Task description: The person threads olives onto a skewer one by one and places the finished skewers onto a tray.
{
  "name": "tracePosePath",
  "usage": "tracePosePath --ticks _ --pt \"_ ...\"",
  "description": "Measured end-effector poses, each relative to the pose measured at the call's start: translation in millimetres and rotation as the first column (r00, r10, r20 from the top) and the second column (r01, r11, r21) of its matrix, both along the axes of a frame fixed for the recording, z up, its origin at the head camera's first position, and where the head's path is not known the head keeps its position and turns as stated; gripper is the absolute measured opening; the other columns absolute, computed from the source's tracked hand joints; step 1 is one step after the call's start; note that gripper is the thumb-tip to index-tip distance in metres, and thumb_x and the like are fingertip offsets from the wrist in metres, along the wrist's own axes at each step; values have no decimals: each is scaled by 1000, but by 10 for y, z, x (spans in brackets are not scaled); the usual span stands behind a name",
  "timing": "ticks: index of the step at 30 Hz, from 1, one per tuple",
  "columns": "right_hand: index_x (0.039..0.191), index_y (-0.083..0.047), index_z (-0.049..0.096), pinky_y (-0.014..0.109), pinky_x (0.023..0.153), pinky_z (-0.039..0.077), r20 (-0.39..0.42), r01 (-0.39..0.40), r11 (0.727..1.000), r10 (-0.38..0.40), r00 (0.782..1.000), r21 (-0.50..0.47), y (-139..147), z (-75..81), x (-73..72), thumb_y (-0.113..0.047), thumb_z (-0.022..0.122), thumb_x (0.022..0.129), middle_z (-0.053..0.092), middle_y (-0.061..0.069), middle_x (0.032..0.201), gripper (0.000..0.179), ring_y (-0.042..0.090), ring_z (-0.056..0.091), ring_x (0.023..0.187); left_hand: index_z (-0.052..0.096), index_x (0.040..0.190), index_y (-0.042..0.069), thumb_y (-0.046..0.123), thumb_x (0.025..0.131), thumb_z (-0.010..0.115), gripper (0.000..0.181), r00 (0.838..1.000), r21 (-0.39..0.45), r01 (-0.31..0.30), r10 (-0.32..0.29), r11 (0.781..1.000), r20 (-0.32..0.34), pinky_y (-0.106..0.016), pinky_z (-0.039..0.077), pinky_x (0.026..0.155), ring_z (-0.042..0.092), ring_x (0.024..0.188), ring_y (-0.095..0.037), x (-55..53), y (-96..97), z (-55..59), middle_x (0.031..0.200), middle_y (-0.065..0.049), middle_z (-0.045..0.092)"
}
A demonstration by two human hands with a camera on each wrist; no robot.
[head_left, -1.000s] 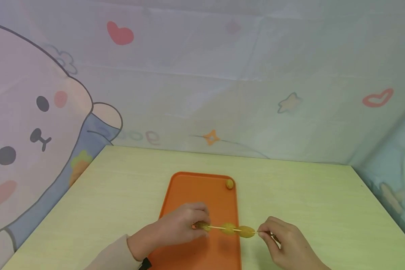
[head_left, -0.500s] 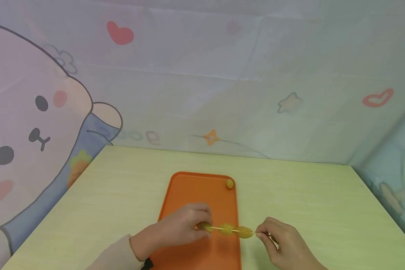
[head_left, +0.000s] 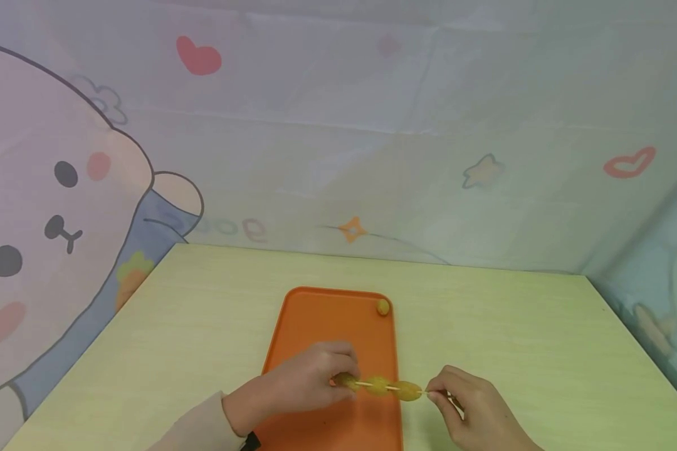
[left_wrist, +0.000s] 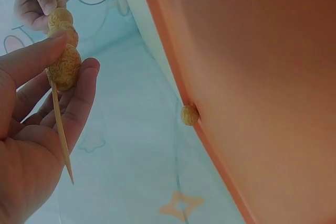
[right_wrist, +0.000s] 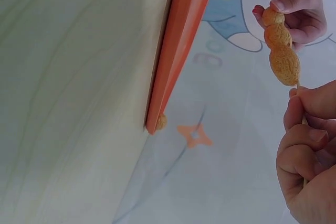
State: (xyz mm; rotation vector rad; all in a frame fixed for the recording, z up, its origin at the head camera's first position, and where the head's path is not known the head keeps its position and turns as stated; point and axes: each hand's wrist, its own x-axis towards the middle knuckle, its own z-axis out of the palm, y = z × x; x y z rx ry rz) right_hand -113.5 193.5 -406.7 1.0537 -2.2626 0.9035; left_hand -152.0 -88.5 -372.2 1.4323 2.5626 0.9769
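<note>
A thin wooden skewer [left_wrist: 61,135] runs through three wrinkled yellow-brown balls, held level over the orange tray [head_left: 321,322]. My left hand [head_left: 310,379] pinches the leftmost ball [left_wrist: 65,69] between thumb and fingers; in the left wrist view the skewer's pointed tip sticks out beyond it, across the palm. The middle ball [head_left: 378,386] and the right ball [head_left: 410,391] sit between my hands. My right hand [head_left: 474,407] grips the other end of the skewer, thumb against fingers, close to the right ball. Its curled fingers [right_wrist: 294,158] show in the right wrist view.
Another such ball [head_left: 383,307] lies in the tray's far right corner. The tray rests on a pale wooden table [head_left: 502,326]. Behind the table hangs a printed cloth [head_left: 338,125] with a cartoon bear and hearts.
My left hand has edged right with its ball, narrowing the gap to the middle ball. My right hand has shifted slightly left and down.
</note>
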Motion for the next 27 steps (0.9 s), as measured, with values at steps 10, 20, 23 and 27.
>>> tracePosePath --ticks 10,20,23,27 --pt "87 -20 61 7 57 35 -19 8 1000 -8 1000 1 13 -15 7 -9 66 91 53 -13 76 13 -6 42 65 69 88 6 5 81 77 10 999 -26 -15 17 1000 51 -11 45 63 49 69 -4 -13 33 2 86 5 55" --pt "87 -22 61 6 57 36 1 49 998 -50 999 46 78 48 44 2 74 80 51 -17 77 28 -8 40 64 68 91 9 11 81 78 14 997 -36 10 -7 999 80 -12 46 64 48 71 0 -62 78 -17 87 7 55" --pt "87 -22 61 5 59 35 -19 53 998 -53 998 39 111 61 43 0 73 82 51 -17 78 25 -7 42 65 68 95 7 12 81 78 19 995 2 49 -49 999 84 -14 49 68 51 74 -1 -95 88 -6 90 3 57" --pt "87 -23 61 6 57 36 -20 80 996 -80 997 39 153 88 55 2 74 81 51 -19 78 28 -7 42 66 67 103 5 17 85 75 23 988 42 100 -104 994 111 -16 51 73 56 80 -4 -150 100 46 95 -2 59"
